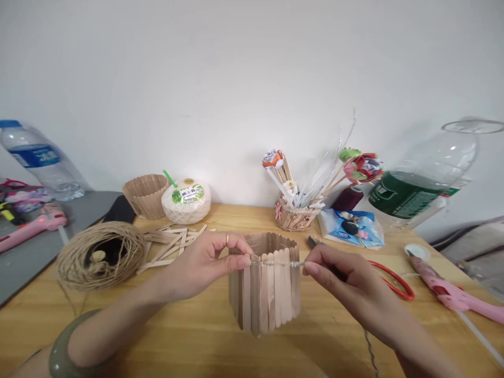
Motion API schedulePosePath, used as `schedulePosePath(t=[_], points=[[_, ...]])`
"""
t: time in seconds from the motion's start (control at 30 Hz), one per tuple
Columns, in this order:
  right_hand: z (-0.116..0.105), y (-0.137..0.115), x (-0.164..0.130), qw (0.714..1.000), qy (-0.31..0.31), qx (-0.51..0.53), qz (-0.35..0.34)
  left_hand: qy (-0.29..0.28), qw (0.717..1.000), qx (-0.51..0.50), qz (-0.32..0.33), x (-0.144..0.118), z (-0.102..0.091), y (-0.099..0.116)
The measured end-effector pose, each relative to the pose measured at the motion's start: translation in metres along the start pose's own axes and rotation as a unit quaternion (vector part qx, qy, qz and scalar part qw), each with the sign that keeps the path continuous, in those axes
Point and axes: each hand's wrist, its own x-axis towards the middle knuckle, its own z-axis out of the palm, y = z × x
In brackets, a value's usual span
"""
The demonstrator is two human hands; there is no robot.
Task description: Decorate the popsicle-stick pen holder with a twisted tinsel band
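Observation:
A basket made of upright popsicle sticks (271,299) stands on the wooden table in front of me. Across its near side, close to the scalloped rim, runs a thin greyish twisted cord (281,264). My left hand (214,257) pinches the cord's left end between thumb and forefinger, at the basket's left side. At the right, my right hand (342,273) pinches the other end. A dark tail of cord hangs below my right wrist. Whether the cord touches the sticks all along I cannot tell.
Left are a twine coil (100,257), loose sticks (173,244), another stick basket (145,197) and a wrapped coconut (187,202). Behind stands a decorated flower basket (299,215). Right are red-handled scissors (394,281), a pink glue gun (452,294) and a large bottle (413,194).

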Motion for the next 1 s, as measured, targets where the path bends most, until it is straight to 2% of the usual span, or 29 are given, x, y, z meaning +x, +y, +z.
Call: schedulePosePath(t=[0.3, 0.53, 0.87, 1.0], points=[[-0.003, 0.007, -0.005, 0.994, 0.083, 0.069, 0.029, -0.020, 0.997, -0.047, 0.049, 0.001, 0.001, -0.004], [-0.004, 0.004, -0.009, 0.991, 0.088, 0.097, 0.035, -0.039, 0.993, -0.075, 0.080, 0.000, 0.000, -0.009], [-0.005, 0.005, -0.011, 0.990, 0.025, 0.135, 0.016, -0.070, 0.986, -0.117, 0.100, 0.000, 0.000, -0.018], [-0.008, 0.007, -0.012, 0.985, -0.061, 0.161, 0.004, -0.099, 0.972, -0.146, 0.153, 0.004, 0.002, -0.020]])
